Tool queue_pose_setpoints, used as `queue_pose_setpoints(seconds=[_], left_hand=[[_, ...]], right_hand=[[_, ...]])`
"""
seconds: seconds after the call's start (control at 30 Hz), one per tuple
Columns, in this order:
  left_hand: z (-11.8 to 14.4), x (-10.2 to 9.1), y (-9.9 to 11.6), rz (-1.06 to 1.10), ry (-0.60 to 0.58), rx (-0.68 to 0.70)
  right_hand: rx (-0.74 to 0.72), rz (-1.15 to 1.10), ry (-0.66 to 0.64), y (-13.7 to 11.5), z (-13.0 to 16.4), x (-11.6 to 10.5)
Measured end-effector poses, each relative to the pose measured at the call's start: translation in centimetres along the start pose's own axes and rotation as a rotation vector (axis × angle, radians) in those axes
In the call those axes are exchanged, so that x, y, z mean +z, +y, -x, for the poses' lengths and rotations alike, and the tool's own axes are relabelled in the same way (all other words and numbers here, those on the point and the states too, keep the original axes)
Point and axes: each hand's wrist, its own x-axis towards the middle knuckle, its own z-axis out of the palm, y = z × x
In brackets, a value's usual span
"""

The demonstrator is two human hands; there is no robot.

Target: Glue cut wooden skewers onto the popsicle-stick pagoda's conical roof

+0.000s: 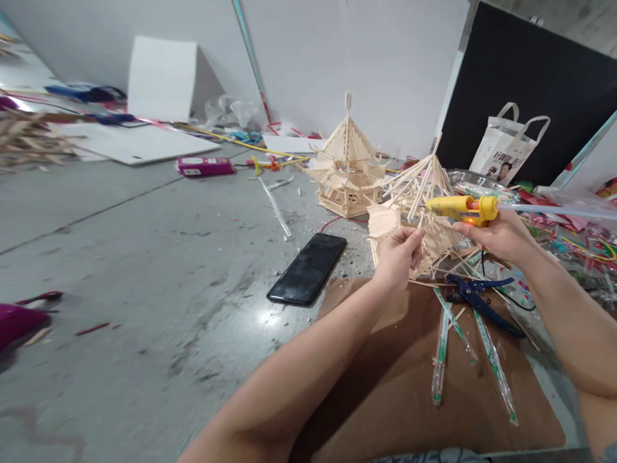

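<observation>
The left fingers (413, 238) are pinched close and seem to hold a thin stick (421, 222), though its ends are hard to tell, and the right fingers (468, 231) are wrapped around a yellow glue gun (460, 207). The gun's tip points left, just above and past the left fingers. The stick house (384, 220) is right behind the left fingers, with its pointy roof frame (431, 172) above them. To do this gluing well, I think it is best to keep the stick steady, put on a tiny dot, and keep skin away from the hot tip. The roof sticks poke out close by, so small, slow moves seem safest. Left of the left fingers, past the phone (307, 270), the floor (168, 270) has lots of room. Below the right fingers, blue pliers (482, 302) lie by the brown board's (385, 392) far edge, so that side is tighter
</observation>
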Motion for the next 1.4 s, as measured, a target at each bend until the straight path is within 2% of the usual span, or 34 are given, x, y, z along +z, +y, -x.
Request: queue_pose_setpoints(seconds=[0.13, 0.53, 0.8, 1.4], left_hand=[[-0.01, 0.01, -0.03, 0.006, 0.001, 0.002], [-0.09, -0.13, -0.16, 0.006, -0.008, 0.001], [-0.04, 0.01, 0.01, 0.010, 0.006, 0.000], [0.04, -0.03, -0.01, -0.014, -0.001, 0.010]], right_hand=[[-0.008, 0.090, -0.013, -0.25, -0.06, 0.04], [-0.033, 0.114, -0.003, -0.49, -0.25, -0.17], [0.057, 0.117, 0.015, -0.99, -0.45, -0.12], [-0.009, 0.147, 0.054, -0.51, -0.91, -0.51]])
